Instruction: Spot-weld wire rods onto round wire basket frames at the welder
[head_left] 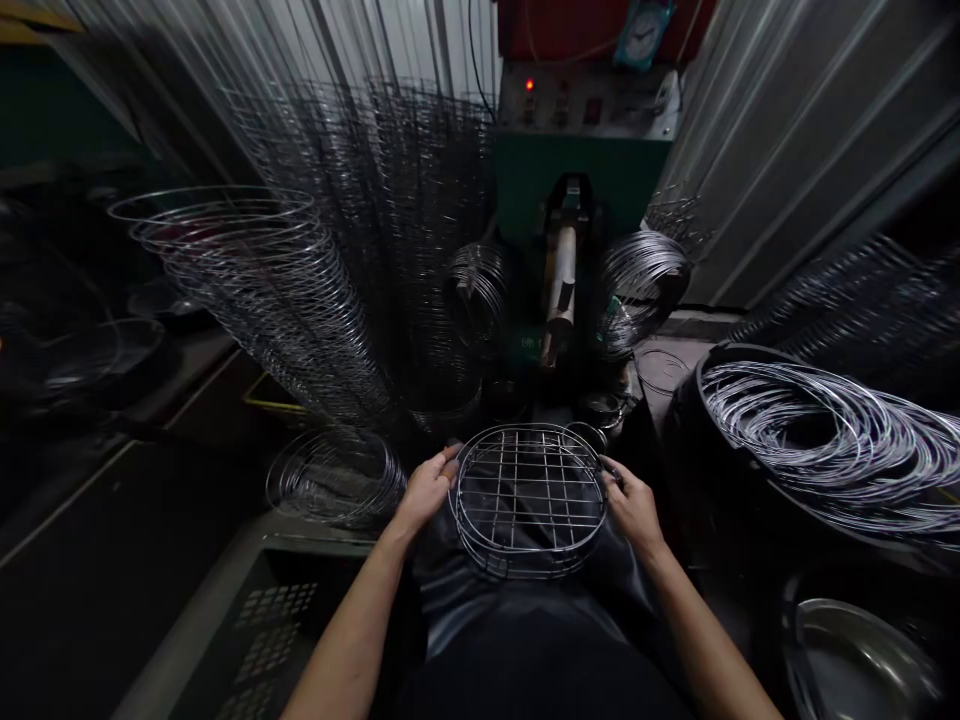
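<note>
A round wire basket (531,548) with a grid of crossed wires rests over my lap on a dark apron. My left hand (430,488) grips its rim on the left side, thumb on top. On the opposite side my right hand (631,503) has its fingers closed round the rim. Beyond the basket stands a green machine (517,190) with a pale rod-like arm (562,285) pointing toward me. The undersides of both hands' grips are hidden.
Tall stacks of wire rings (262,290) stand at left, with a lower ring pile (337,480) nearer. A dark crate (281,545) is at lower left. On the right are a tub of wire hoops (787,420) and a metal bowl (862,650). Wire coils (645,285) flank the machine.
</note>
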